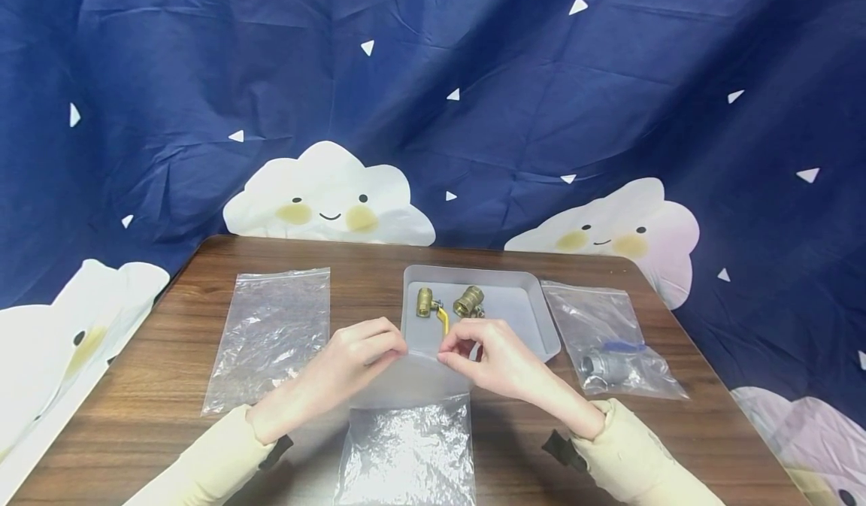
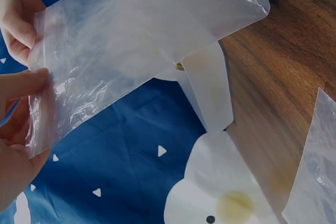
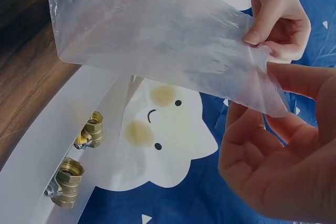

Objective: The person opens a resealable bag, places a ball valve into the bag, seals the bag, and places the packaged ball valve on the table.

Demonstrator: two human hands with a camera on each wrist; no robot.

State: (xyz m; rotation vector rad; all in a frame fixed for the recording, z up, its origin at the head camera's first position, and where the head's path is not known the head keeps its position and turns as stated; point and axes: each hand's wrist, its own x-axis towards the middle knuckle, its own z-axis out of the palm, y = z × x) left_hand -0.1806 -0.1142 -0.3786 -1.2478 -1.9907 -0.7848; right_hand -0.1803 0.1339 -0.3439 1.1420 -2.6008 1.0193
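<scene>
- Bag (image 1: 399, 382): clear plastic, empty-looking, held by its top edge between both hands, just on the person's side of the tray (image 1: 524, 318).
- Left hand (image 1: 361, 352): grip closed to a pinch, thumb and fingers on one end of that edge.
- Right hand (image 1: 497, 359): same pinch on the other end; grip has only thin film in it.
- Glossy plastic (image 1: 409, 457) shows below the hands, toward the person. Can't tell if it's the same bag or another.
- Tray: grey, holds two brass valves (image 1: 424, 303) (image 1: 469, 301), side by side and apart. Yellow handle (image 1: 443, 319) on the left one.
- Left bag (image 1: 274, 322): flat on the table (image 1: 183, 356).
- Right bag (image 1: 595, 303): beside the tray, grey valve (image 1: 609, 367) with blue handle (image 1: 624, 346) inside.
- Behind: blue curtain (image 1: 433, 137), white clouds (image 1: 328, 198).
</scene>
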